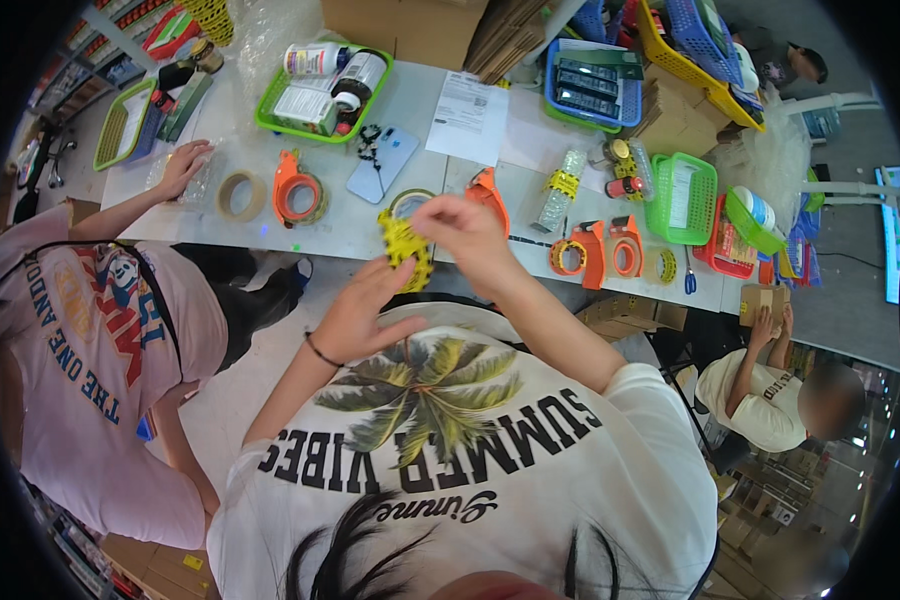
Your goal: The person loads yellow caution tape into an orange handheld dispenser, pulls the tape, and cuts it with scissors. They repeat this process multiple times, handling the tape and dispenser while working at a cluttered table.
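In front of my chest is a small, bumpy bundle (404, 252) covered in yellow tape with black marks; what is inside it cannot be seen. The fingertips of my left hand (362, 312) press on its lower side, the thumb sticking out to the right. With fingers bent in a pinch, my right hand (467, 240) has hold of its upper right edge. Just behind the bundle, a clear-brown tape roll (410, 203) lies on the white table (370, 228), partly hidden. An orange tape dispenser (489, 198) stands behind my right hand.
Left: another orange tape dispenser (296, 190), a beige tape roll (240, 196), a phone (385, 165), a co-worker's hand (181, 170). Right: a wrapped parcel (560, 190), more dispensers (590, 255), scissors (690, 280), a green basket (682, 195). Baskets of bottles and boxes line the back.
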The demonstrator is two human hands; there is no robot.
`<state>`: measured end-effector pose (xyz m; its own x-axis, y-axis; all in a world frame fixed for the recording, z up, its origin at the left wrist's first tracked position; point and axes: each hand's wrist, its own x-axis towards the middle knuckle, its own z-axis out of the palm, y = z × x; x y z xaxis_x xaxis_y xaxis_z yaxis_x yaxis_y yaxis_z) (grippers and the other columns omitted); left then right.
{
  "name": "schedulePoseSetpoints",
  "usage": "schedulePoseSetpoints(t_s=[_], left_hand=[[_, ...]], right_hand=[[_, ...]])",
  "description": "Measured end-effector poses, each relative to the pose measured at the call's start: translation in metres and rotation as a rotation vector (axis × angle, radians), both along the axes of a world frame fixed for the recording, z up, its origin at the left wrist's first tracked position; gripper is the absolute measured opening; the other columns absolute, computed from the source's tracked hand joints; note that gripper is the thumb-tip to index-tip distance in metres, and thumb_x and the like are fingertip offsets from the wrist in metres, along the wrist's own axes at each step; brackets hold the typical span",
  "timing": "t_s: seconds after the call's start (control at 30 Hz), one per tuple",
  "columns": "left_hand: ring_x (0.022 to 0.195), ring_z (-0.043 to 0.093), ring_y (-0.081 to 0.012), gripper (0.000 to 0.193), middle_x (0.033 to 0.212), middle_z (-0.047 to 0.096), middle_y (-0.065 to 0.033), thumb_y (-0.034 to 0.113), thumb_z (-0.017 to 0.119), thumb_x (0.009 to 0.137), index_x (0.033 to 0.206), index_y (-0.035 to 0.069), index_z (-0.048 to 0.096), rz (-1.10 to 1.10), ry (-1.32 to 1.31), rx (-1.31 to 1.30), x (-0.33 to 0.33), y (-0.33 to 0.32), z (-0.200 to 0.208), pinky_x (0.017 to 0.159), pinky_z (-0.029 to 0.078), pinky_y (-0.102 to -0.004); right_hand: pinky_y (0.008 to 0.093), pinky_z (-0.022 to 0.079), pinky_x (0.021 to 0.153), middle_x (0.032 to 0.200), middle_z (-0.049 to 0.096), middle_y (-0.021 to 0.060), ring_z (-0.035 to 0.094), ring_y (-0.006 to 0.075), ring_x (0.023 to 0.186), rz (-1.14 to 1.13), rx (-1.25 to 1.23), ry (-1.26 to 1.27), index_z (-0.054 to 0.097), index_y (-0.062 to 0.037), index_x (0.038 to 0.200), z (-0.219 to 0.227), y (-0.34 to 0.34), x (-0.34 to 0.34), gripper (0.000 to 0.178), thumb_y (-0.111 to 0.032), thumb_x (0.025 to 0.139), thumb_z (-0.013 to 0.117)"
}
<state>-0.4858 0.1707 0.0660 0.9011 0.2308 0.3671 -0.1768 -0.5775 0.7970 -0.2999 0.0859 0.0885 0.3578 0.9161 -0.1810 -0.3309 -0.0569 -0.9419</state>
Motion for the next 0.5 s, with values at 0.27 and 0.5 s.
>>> schedulePoseSetpoints(t_s=[0.27, 0.5], left_hand=[[0.107, 0.062, -0.0204, 0.079, 0.121, 0.063, -0.0159, 0.01, 0.064, 0.092, 0.155, 0.01, 0.015, -0.062, 0.209, -1.18, 0.029, -0.011, -0.028, 0.094, 0.047, -0.0353], [0.097, 0.063, -0.0209, 0.038, 0.11, 0.064, -0.0112, 0.007, 0.065, 0.088, 0.125, 0.004, 0.055, 0.325, 0.168, -0.275, 0.077, 0.038, -0.069, 0.088, 0.05, -0.0314]], right_hand=[[0.0242, 0.045, 0.078, 0.091, 0.06, 0.0014, 0.054, 0.0081, 0.084, -0.664, 0.085, -0.313, 0.059, -0.0029, 0.095, 0.025, -0.049, 0.014, 0.006, -0.009, 0.096, 0.06], [0.0259, 0.047, 0.083, 0.11, 0.056, 0.0077, 0.057, 0.0123, 0.096, -0.714, 0.046, -0.807, 0.049, -0.003, 0.119, 0.039, -0.094, 0.05, 0.027, -0.002, 0.095, 0.059]])
